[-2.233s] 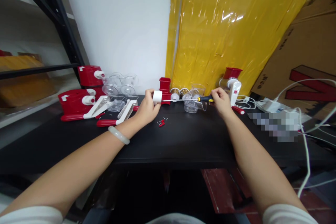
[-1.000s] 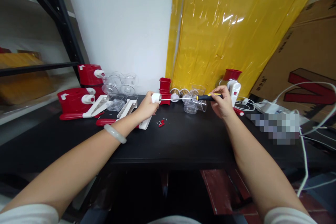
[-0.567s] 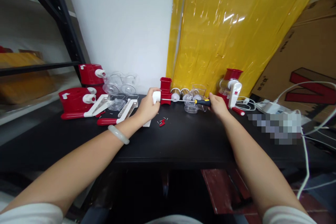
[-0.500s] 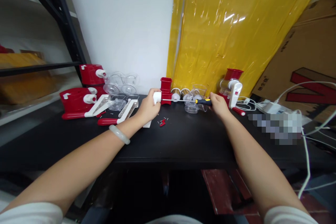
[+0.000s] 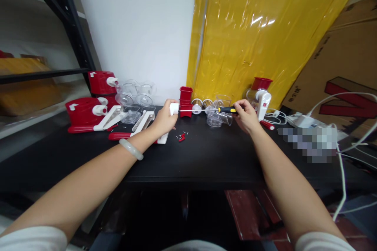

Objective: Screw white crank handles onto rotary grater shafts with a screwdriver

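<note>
My left hand (image 5: 165,119) is closed round a white part (image 5: 174,108) above the black table. The fingers of my right hand (image 5: 246,115) pinch the handle end of a black and yellow screwdriver (image 5: 226,110). Its long shaft points left, level, and the tip meets the white part. Below my left hand lies a white piece (image 5: 163,138), partly hidden. Small red pieces (image 5: 182,137) with several tiny screws lie on the table between my hands. Behind the shaft stands a red housing (image 5: 185,102).
Red housings (image 5: 84,113) and red-handled white cranks (image 5: 141,122) stand or lie at the left, near clear plastic parts (image 5: 129,114). Metal drums (image 5: 196,106) and clear parts (image 5: 214,119) sit behind. An assembled red-and-white grinder (image 5: 261,100) and white cables (image 5: 341,176) are at the right.
My right hand's fingers have loosened and spread somewhat at the screwdriver's handle. My left hand and the white part have shifted slightly left, and more of the white piece below shows.
</note>
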Demonstrator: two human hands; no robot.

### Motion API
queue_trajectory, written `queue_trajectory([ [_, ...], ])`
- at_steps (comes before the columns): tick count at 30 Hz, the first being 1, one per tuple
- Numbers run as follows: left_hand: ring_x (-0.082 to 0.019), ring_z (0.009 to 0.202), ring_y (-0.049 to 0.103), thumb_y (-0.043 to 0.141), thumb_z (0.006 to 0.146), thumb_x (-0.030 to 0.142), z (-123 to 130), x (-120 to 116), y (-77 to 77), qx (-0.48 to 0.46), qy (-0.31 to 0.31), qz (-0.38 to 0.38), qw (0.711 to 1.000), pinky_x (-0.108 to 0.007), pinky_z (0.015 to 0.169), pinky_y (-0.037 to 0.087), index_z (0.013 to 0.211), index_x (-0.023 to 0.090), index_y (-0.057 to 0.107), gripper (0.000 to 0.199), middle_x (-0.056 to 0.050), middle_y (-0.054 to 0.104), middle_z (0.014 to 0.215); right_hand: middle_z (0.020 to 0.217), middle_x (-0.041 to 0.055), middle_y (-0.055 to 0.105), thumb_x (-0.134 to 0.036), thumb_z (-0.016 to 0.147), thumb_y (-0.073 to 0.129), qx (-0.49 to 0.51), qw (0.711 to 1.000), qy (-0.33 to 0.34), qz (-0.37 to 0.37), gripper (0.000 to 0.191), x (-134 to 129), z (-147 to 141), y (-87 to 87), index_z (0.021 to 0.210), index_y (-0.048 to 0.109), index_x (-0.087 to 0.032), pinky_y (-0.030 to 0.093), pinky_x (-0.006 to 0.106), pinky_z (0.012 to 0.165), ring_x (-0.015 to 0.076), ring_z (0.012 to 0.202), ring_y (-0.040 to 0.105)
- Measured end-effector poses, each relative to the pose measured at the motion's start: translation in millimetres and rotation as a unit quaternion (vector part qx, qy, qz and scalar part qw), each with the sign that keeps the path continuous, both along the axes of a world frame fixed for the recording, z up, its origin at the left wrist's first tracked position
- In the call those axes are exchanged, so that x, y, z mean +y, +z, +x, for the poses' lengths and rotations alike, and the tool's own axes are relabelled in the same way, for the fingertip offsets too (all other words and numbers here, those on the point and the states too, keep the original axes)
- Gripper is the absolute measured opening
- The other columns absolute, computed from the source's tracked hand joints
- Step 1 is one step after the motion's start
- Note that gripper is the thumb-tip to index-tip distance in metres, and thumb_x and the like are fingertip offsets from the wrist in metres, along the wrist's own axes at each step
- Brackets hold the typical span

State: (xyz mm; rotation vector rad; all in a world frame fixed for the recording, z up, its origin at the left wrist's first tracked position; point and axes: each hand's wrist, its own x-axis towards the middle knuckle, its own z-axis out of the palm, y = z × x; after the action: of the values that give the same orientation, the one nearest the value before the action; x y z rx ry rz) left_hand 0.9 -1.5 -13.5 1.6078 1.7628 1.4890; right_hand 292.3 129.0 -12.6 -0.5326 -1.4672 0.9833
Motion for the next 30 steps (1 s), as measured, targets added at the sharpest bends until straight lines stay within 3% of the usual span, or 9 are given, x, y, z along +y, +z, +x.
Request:
queue_trajectory([
  [4,-0.011,0.049,0.054,0.054,0.069,0.010,0,1,-0.1,-0.009,0.003,-0.005,1.000,-0.023,0.045,0.049,0.122,0.028,0.047,0.056,0.002,0.057,0.077,0.083,-0.0044,0.050,-0.043,0.063,0.084,0.050,0.997,0.055,-0.025,0.041,-6,-1,4.2,0.084,0.053,-0.025,0.043,0.019,0.055,0.0075,0.065,0.049],
  [9,-0.011,0.050,0.053,0.054,0.068,0.010,1,1,1.0,-0.020,0.010,-0.014,1.000,-0.023,0.046,0.050,0.121,0.028,0.048,0.056,0.003,0.056,0.075,0.081,-0.0043,0.052,-0.042,0.059,0.085,0.043,0.997,0.061,-0.027,0.043,-7,0,5.4,0.083,0.053,-0.026,0.046,0.021,0.058,0.0095,0.067,0.051],
  [12,-0.011,0.052,0.053,0.056,0.067,0.010,3,0,1.7,-0.029,0.009,-0.018,0.999,-0.022,0.048,0.051,0.120,0.028,0.049,0.057,0.003,0.057,0.075,0.075,-0.0033,0.051,-0.054,0.068,0.077,0.028,0.998,0.030,-0.039,0.040,-2,-4,1.6,0.079,0.053,-0.025,0.043,0.022,0.052,0.0104,0.062,0.050],
  [15,-0.011,0.050,0.053,0.055,0.067,0.010,4,0,1.9,-0.028,0.006,-0.021,0.999,-0.022,0.047,0.050,0.121,0.029,0.049,0.057,0.003,0.057,0.074,0.064,-0.0022,0.051,-0.071,0.076,0.060,-0.013,0.997,-0.004,-0.075,0.048,1,-7,-2.5,0.078,0.053,-0.024,0.040,0.024,0.045,0.0125,0.053,0.050],
  [19,-0.010,0.048,0.053,0.054,0.068,0.010,4,-1,1.4,-0.015,0.008,-0.022,1.000,-0.022,0.047,0.049,0.121,0.029,0.049,0.056,0.003,0.058,0.074,0.051,0.0000,0.053,-0.083,0.078,0.042,-0.158,0.978,-0.045,-0.132,0.061,-3,-5,-3.8,0.078,0.053,-0.022,0.034,0.026,0.038,0.0158,0.042,0.051],
  [23,-0.010,0.048,0.054,0.055,0.069,0.010,4,-2,1.7,-0.014,0.007,-0.018,1.000,-0.022,0.048,0.049,0.122,0.028,0.048,0.057,0.003,0.058,0.074,0.043,-0.0008,0.048,-0.083,0.078,0.042,-0.293,0.946,-0.114,-0.083,0.065,-5,1,-3.2,0.065,0.051,-0.021,0.028,0.027,0.038,0.0130,0.036,0.042],
  [30,-0.011,0.050,0.055,0.055,0.069,0.010,7,-5,3.6,-0.002,0.006,-0.020,1.000,-0.022,0.047,0.049,0.120,0.028,0.049,0.054,0.002,0.058,0.077,0.048,-0.0020,0.047,-0.073,0.079,0.049,-0.285,0.945,-0.161,0.001,0.056,5,5,-5.8,0.061,0.051,-0.021,0.031,0.027,0.047,0.0136,0.048,0.043],
])
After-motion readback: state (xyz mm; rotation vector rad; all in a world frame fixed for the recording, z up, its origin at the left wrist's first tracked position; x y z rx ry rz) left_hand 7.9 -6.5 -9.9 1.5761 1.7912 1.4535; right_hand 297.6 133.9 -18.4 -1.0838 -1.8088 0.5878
